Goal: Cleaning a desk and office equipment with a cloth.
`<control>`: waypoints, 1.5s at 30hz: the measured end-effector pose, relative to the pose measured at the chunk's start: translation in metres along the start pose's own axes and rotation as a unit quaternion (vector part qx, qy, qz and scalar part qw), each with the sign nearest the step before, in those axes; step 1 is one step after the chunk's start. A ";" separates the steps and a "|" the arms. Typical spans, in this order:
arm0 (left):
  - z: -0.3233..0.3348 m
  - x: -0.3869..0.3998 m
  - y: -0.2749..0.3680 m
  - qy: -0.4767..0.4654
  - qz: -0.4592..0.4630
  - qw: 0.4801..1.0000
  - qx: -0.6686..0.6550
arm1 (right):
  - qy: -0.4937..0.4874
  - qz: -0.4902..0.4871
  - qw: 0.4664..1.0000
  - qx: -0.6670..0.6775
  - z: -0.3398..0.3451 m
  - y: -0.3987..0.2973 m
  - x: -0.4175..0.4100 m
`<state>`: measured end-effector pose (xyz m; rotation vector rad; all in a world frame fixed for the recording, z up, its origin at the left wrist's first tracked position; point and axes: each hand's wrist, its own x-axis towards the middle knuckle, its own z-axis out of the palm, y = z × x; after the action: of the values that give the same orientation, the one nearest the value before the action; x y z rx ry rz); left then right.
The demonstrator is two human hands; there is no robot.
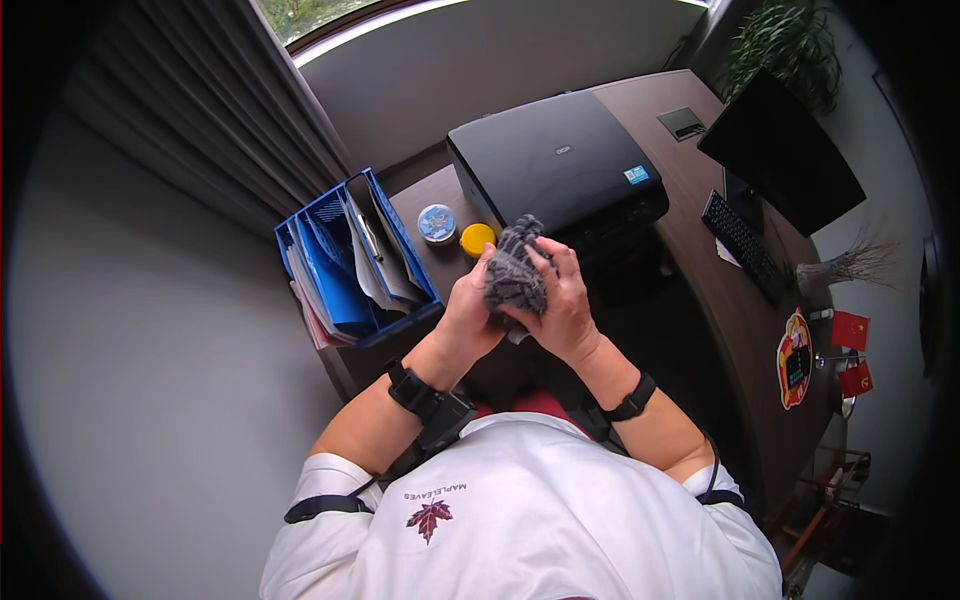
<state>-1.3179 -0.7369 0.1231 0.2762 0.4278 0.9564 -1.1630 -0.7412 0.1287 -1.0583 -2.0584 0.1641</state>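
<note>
A crumpled dark grey cloth (517,266) is bunched between my two hands, in front of my body and near the printer's front left corner. My left hand (471,307) grips its left side, with the thumb pointing up. On the cloth's right side, my right hand (564,304) has its fingers curled over the fabric. Just beyond the cloth stand a small container with a yellow lid (478,240) and a round clear-lidded container with blue contents (437,223). A black printer (551,161) sits behind them on the dark wooden desk (637,94).
At the left, a blue file organizer (405,319) holds folders and papers. Farther right on the desk are a monitor (784,154), a black keyboard (742,244), a bundle of dry twigs (847,264) and small red flags (851,331). A grey curtain (225,97) hangs at the upper left.
</note>
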 end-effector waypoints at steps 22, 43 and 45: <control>0.034 -0.014 -0.008 0.175 -0.059 0.976 0.111 | -0.003 0.263 0.928 0.262 0.011 0.036 0.022; 0.040 0.001 -0.016 0.083 -0.037 0.960 0.265 | 0.059 0.444 0.695 0.563 0.000 0.049 0.030; 0.051 -0.003 -0.015 0.074 0.054 0.912 0.401 | 0.096 0.441 0.667 0.593 -0.006 0.052 0.027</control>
<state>-1.2843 -0.7495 0.1629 0.9849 0.9503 0.8702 -1.1347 -0.6897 0.1258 -0.9581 -0.6607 1.5564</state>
